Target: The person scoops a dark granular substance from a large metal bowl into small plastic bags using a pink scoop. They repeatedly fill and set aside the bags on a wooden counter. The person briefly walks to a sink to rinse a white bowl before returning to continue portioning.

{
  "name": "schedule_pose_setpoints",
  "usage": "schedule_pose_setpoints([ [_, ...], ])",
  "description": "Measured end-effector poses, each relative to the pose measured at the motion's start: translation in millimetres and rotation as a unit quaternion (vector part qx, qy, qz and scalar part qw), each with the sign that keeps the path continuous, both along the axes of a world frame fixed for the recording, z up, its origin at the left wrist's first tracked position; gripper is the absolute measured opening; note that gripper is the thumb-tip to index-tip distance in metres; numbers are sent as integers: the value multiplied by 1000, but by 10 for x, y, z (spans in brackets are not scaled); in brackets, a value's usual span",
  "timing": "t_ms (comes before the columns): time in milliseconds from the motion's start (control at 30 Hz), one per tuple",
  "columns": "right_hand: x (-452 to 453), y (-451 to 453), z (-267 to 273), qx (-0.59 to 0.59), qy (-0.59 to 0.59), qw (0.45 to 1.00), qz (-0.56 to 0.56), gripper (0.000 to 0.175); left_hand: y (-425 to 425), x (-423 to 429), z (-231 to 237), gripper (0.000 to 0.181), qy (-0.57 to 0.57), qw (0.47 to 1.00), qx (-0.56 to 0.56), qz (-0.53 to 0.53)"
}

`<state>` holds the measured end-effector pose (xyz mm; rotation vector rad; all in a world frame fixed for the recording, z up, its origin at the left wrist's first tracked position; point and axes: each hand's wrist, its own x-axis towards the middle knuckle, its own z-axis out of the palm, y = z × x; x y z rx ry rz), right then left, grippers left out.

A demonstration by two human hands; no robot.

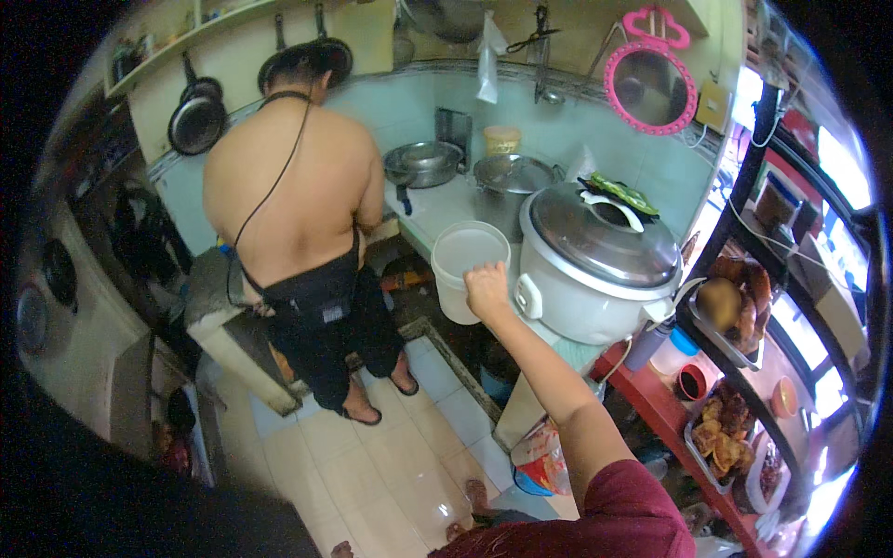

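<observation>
My right hand (486, 289) reaches out from a maroon sleeve and grips the rim of a white plastic bucket (457, 300). The bucket hangs upright, slightly tilted, at the front edge of the tiled counter (436, 209). Its inside looks pale, and I cannot tell whether it holds anything. Just right of the hand stands a large white rice cooker (579, 300) with a metal lid (593, 244). A green leaf-like piece (628, 194) lies on top of the lid. My left hand is out of view.
Ahead to the left, a person (293, 195) in black trousers stands facing the counter. Metal basins (424, 164) sit at the back, and pans (197, 122) hang on the wall. At right, a red shelf (645, 397) carries trays of cooked meat (722, 436). A pink-framed mirror (650, 87) hangs above.
</observation>
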<state>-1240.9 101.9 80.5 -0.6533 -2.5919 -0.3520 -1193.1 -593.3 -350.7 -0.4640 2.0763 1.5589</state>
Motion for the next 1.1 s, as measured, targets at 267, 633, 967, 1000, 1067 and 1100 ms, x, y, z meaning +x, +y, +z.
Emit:
schedule_pose_setpoints([
  [267, -983, 1256, 57, -31, 5, 993, -110, 19, 731, -446, 98, 37, -34, 990, -73, -112],
  [633, -376, 296, -341, -62, 229, 971, 19, 53, 3308, -2440, 459, 31, 24, 896, -140, -421],
  [967, 3945, -2642, -3374, -575, -120, 604, -538, 21, 5021, -2389, 423, 26, 100, 752, -93, -645],
  [1000, 4427, -3120, -3460, -544, -56, 611, -573, 20, 5077, -2258, 412, 25, 100, 738, -93, -661],
  [1067, 5084, -3932, -3571, -539, 84, 346, -764, 31, 5026, -1978, 373, 24, 92, 707, -109, -693],
  [1100, 5319, -4326, -3599, -507, 159, 271, -803, 31, 4988, -1831, 355, 24, 87, 691, -118, -708],
])
